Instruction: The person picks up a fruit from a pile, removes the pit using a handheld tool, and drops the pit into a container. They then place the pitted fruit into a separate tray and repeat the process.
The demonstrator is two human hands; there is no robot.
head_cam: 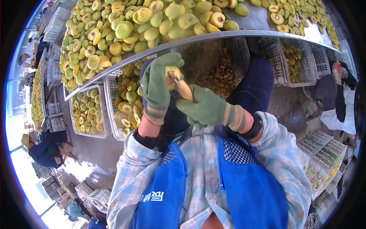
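Observation:
Both of my hands wear green rubber-coated work gloves. My left hand (158,83) holds a cut yellow-green stone fruit (173,72), its flesh turned toward the tool. In my right hand (203,104) is a short pitting tool (184,89) with a pale wooden handle and a looped metal blade. The blade's loop touches the fruit's cut face; whether the stone is still inside is hidden. Just beyond my hands, a metal-edged table (254,17) bears a heap of whole and halved stone fruit (148,25). Between my knees lies a mass of brown fruit stones (223,73).
Left of my knees stand white plastic crates of halved fruit (88,110), (130,100). Another fruit-filled crate (293,64) sits under the table at right. Stacked crates (323,160) stand behind on the right. A seated person (47,150) is at left; another person (337,94) works at right.

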